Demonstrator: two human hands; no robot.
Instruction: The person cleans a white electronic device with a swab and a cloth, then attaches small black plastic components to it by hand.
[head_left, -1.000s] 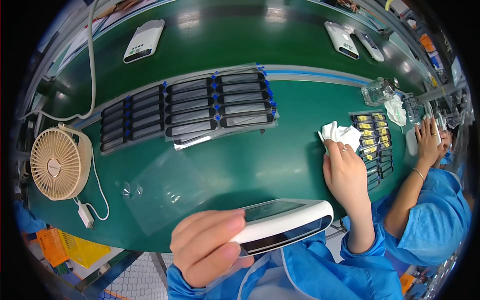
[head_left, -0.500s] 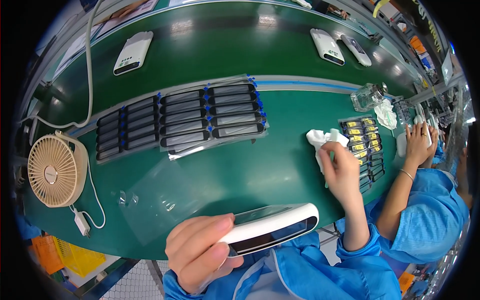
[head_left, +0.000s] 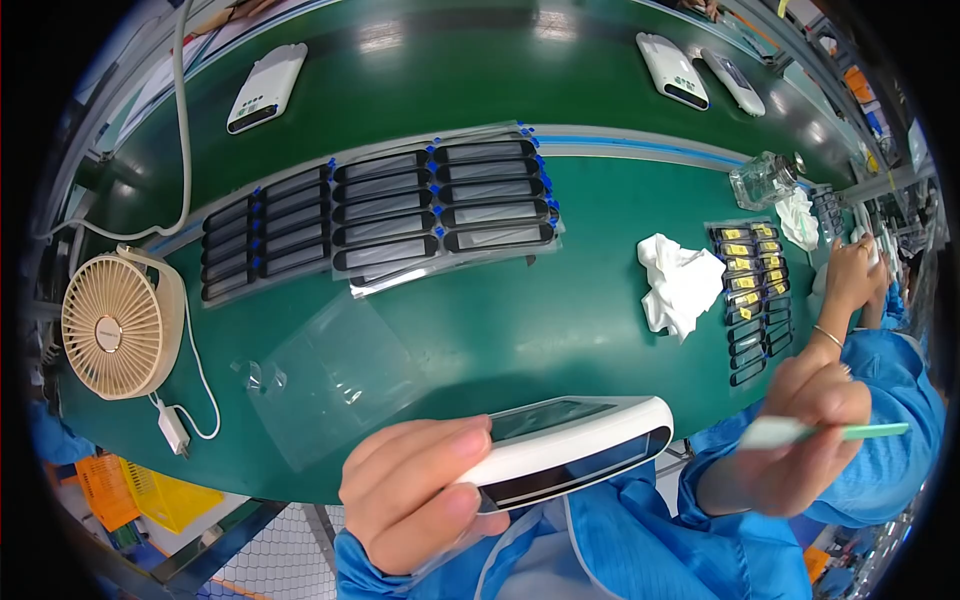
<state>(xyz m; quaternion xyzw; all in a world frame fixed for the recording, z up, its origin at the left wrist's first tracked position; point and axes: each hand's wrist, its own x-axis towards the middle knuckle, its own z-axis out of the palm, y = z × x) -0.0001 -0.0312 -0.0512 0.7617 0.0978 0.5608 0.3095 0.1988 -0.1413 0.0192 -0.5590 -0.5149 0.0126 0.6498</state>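
Note:
My left hand grips one end of a white handheld device with a screen on top and a dark glass window on its end face. A bit of clear film shows under the fingers of that hand. To the right of the device, my right hand pinches a green-handled swab. Its pale, blurred tip points left toward the device, apart from it. On the green table beyond lies a crumpled white wipe, touched by neither hand.
Sheets of black frame-shaped parts lie along the table's back. A beige fan stands left, near clear film. Small yellow-tagged parts and a glass bottle sit right. White devices rest on the green belt. A co-worker's hand is close by.
My right hand has left the white wipe and come back toward me with the swab. The wipe now lies free. My left hand still holds the device, and the view has shifted slightly.

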